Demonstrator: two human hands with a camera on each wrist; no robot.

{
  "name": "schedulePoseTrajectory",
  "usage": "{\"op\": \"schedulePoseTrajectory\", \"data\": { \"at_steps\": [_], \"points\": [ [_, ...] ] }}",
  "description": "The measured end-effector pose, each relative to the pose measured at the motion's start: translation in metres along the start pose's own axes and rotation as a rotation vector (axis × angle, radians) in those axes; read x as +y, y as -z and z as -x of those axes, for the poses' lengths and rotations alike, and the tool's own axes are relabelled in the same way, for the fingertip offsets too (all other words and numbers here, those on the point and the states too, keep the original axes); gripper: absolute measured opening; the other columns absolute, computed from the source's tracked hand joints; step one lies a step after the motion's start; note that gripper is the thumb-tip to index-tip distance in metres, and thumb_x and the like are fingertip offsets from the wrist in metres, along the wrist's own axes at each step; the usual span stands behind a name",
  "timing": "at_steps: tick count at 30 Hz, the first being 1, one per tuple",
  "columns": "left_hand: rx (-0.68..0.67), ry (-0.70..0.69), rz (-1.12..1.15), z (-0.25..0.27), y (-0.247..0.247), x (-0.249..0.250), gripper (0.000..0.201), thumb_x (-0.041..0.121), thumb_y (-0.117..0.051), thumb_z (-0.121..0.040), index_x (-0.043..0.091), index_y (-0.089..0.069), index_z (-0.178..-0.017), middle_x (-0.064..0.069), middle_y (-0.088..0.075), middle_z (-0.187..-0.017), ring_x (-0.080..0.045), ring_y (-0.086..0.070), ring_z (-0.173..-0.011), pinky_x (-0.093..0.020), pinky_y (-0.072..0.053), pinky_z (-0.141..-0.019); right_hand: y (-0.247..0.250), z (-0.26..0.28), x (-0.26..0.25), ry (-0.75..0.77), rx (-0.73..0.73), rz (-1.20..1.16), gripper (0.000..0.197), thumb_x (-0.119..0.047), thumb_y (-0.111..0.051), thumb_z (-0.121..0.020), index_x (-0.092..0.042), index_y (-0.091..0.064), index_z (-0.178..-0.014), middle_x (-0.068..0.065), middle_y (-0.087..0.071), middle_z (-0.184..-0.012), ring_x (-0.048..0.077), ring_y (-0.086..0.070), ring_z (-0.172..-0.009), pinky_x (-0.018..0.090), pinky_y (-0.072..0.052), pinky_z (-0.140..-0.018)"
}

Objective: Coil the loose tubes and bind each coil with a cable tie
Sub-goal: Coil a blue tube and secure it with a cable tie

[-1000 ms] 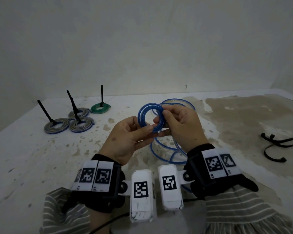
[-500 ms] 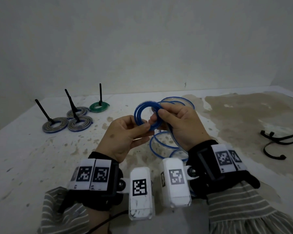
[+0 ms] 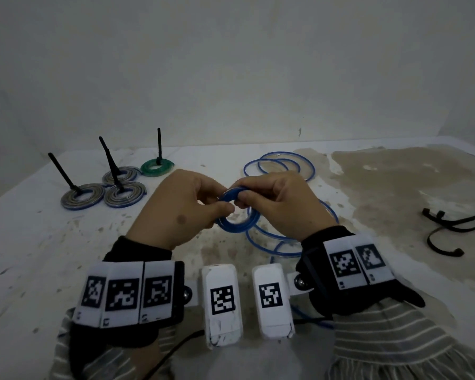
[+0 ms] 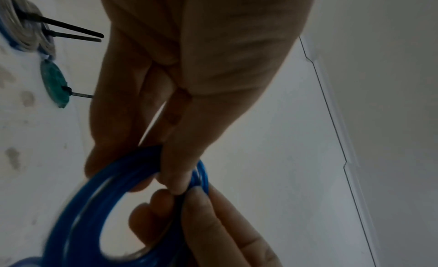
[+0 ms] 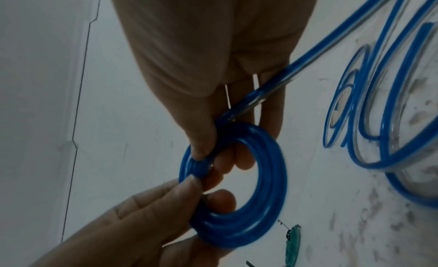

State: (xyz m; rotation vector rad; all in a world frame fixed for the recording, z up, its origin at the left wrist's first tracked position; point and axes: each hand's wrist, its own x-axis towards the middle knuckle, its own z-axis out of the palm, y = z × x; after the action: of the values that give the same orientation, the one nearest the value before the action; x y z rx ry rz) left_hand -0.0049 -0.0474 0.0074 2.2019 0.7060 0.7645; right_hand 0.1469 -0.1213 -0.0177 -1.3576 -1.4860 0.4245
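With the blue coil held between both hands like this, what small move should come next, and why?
Probably another wrap: the right hand feeds the trailing tube onto the blue coil while the left hand pinches it. Several loose blue loops lie unwound on the table, so it looks too early to reach for the spare cable ties.

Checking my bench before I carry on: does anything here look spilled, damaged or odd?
A big brownish stain covers the right of the white table, looking like a dried spill or worn surface, with small specks scattered elsewhere. The bound coils and spare ties look fine.
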Motion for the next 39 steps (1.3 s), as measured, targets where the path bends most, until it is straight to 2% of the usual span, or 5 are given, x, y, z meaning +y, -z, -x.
{"op": "schedulePoseTrajectory", "data": {
  "at_steps": [14,22,26,31,39],
  "points": [
    [0.146,0.285,0.829,-0.006,-0.025,-0.001,0.011,0.007,-0.056,-0.087,0.008,-0.059,-0.076,0.0,-0.067,-0.064,-0.008,-0.065,-0.058,-0.02,-0.055,-0.057,0.007,-0.005,0.0,-0.115,0.162,-0.466,0.025,-0.002,-0.047,-0.092,-0.02,-0.064,-0.096,-0.002,-0.071,-0.077,0.012,-0.068,-0.072,0.028,-0.057,-0.072],
    [0.099,0.195,0.47,-0.006,-0.022,-0.01,0.012,0.008,-0.069,-0.078,0.016,-0.067,-0.086,0.003,-0.07,-0.071,-0.009,-0.065,-0.07,-0.032,-0.054,-0.073,0.011,-0.001,0.003,-0.109,0.133,-0.343,0.022,0.001,-0.051,-0.09,-0.014,-0.066,-0.096,-0.001,-0.068,-0.069,0.011,-0.063,-0.06,0.029,-0.056,-0.066],
    [0.086,0.112,0.325,-0.004,-0.011,-0.011,0.047,0.006,-0.074,-0.072,0.024,-0.06,-0.113,0.002,-0.069,-0.062,-0.007,-0.065,-0.064,-0.023,-0.054,-0.066,0.005,0.0,0.001,-0.075,0.041,-0.182,0.022,0.001,-0.053,-0.089,-0.013,-0.066,-0.1,0.001,-0.067,-0.072,0.006,-0.063,-0.062,0.021,-0.055,-0.068],
    [-0.072,0.123,0.178,-0.004,-0.013,-0.005,0.048,0.008,-0.077,-0.07,0.03,-0.063,-0.111,0.002,-0.065,-0.059,-0.002,-0.061,-0.058,-0.025,-0.056,-0.06,0.003,0.0,0.002,-0.038,0.067,-0.115,0.02,-0.001,-0.058,-0.086,-0.018,-0.067,-0.09,0.002,-0.07,-0.076,0.008,-0.064,-0.063,0.021,-0.055,-0.069],
    [0.188,0.15,0.731,-0.006,-0.017,-0.008,0.045,-0.002,-0.067,-0.074,0.023,-0.061,-0.11,0.002,-0.066,-0.061,-0.009,-0.065,-0.06,-0.018,-0.051,-0.053,-0.001,-0.003,0.0,-0.15,0.152,-0.584,0.022,-0.011,-0.043,-0.095,-0.009,-0.064,-0.09,0.0,-0.069,-0.071,0.011,-0.064,-0.063,0.027,-0.055,-0.062]
  ]
}}
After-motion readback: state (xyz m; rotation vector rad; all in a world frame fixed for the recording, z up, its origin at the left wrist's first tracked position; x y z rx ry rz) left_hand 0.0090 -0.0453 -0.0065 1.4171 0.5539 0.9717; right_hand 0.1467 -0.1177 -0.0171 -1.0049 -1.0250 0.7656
